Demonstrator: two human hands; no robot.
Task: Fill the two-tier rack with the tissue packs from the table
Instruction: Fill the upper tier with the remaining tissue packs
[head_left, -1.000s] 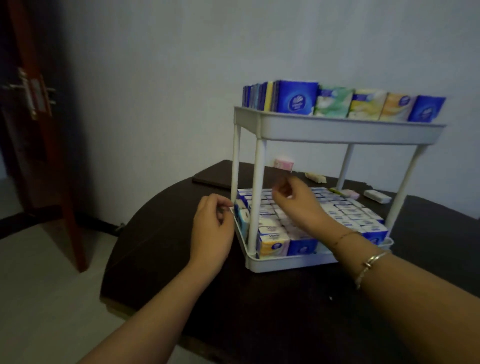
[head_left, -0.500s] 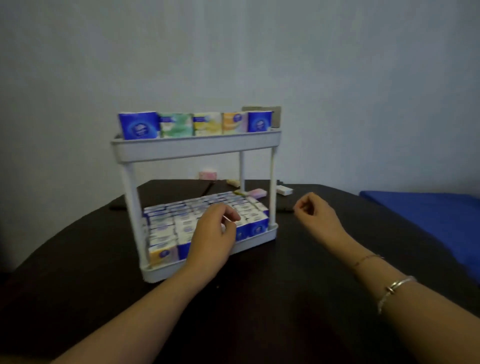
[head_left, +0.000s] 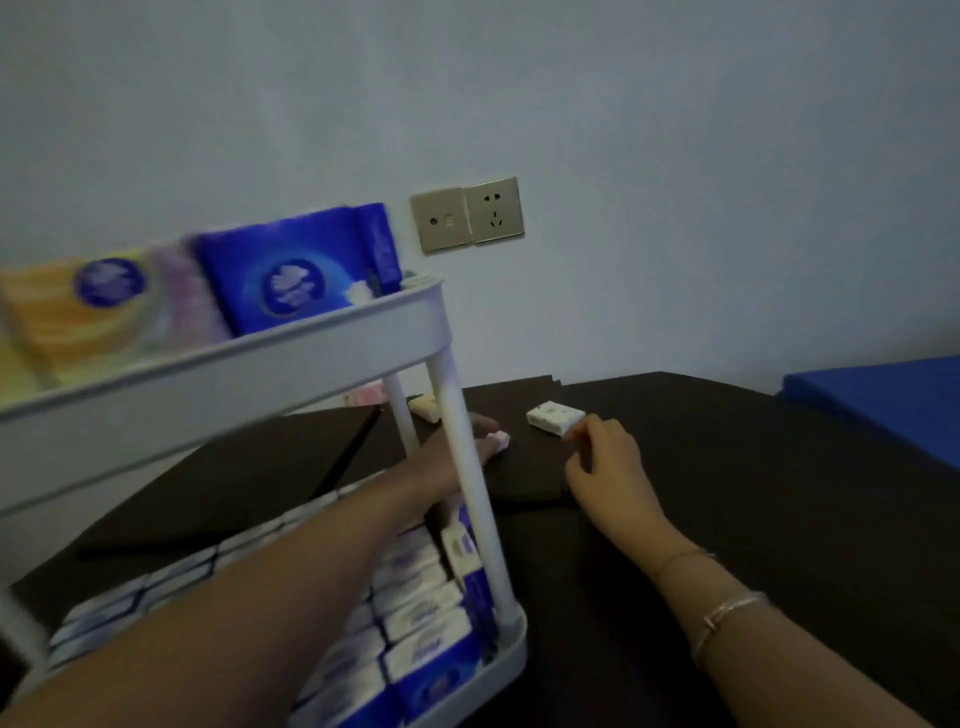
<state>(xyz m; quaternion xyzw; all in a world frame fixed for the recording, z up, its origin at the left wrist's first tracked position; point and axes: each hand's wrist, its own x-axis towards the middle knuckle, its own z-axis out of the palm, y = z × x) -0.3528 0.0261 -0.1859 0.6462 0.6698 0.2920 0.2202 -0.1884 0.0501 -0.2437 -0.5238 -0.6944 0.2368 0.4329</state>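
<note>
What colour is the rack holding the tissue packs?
White: the rack, legs and both tiers, shows best in the head view.

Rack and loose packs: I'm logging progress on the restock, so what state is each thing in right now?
Top tier: holds upright packs.
Bottom tier: packed with rows of packs.
White pack: on the table, right hand touching its near end.
Pink pack: on the table, at the left hand, grip hidden by a rack post.
Yellow pack: lying loose, untouched.
Wall socket: nothing plugged in.
</note>
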